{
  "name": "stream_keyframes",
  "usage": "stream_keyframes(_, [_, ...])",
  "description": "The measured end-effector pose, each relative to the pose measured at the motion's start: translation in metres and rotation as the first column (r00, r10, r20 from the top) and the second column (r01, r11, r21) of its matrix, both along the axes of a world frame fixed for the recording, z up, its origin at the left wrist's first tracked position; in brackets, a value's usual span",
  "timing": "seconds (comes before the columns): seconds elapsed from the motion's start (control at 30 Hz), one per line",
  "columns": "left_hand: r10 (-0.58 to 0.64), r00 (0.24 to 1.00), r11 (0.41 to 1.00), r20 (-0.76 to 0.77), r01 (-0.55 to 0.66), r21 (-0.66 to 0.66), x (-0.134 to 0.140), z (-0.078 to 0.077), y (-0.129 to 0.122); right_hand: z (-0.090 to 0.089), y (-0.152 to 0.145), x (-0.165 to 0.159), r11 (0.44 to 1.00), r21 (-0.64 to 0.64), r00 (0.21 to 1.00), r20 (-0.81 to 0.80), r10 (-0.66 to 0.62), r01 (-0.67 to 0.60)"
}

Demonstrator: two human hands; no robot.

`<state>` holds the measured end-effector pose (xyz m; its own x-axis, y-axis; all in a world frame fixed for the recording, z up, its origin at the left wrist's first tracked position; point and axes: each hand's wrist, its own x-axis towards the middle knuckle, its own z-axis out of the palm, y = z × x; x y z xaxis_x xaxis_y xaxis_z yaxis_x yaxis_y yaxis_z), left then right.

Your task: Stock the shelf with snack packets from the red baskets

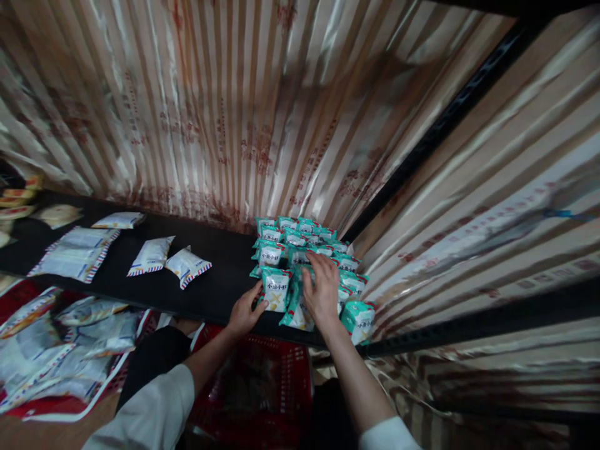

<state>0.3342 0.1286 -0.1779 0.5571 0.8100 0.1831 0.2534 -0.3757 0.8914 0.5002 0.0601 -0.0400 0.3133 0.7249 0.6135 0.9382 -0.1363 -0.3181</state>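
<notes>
My sleeves [145, 406] are running off the lower edge. My right hand [321, 287], palm down, digits wide, is hiding some green packs [269, 255] crowding the shelf [225, 256]. My left hand [246, 309] is touching the front pack [276, 287]; whether it's pinching, I can't tell.

Reads "小鱼小虾" in dark characters on green-and-white packets [276, 290]. Shows red characters on striped sheeting [210, 94], too blurred to read.
</notes>
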Motion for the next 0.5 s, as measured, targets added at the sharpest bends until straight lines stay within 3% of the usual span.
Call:
stream_keyframes(0.1, [0.0, 1.0, 1.0, -0.023, 0.0, 0.013, 0.001, 0.002, -0.001, 0.015, 0.046, 0.007, 0.944, -0.311, 0.989, 0.055, 0.138, -0.114])
stream_keyframes(0.23, [0.003, 0.998, 1.0, -0.055, -0.002, 0.03, 0.001, 0.004, -0.001, 0.019, 0.096, 0.004, 0.778, -0.616, 0.961, 0.123, 0.247, -0.121])
stream_keyframes(0.37, [0.005, 0.997, 0.998, -0.074, 0.0, 0.059, 0.002, 0.005, 0.0, 0.015, 0.123, 0.0, 0.655, -0.747, 0.936, 0.139, 0.325, -0.117])
stream_keyframes(0.5, [0.021, 0.993, 0.997, -0.113, -0.012, 0.072, 0.002, 0.006, -0.001, 0.011, 0.133, 0.004, 0.611, -0.779, 0.923, 0.118, 0.367, -0.143])
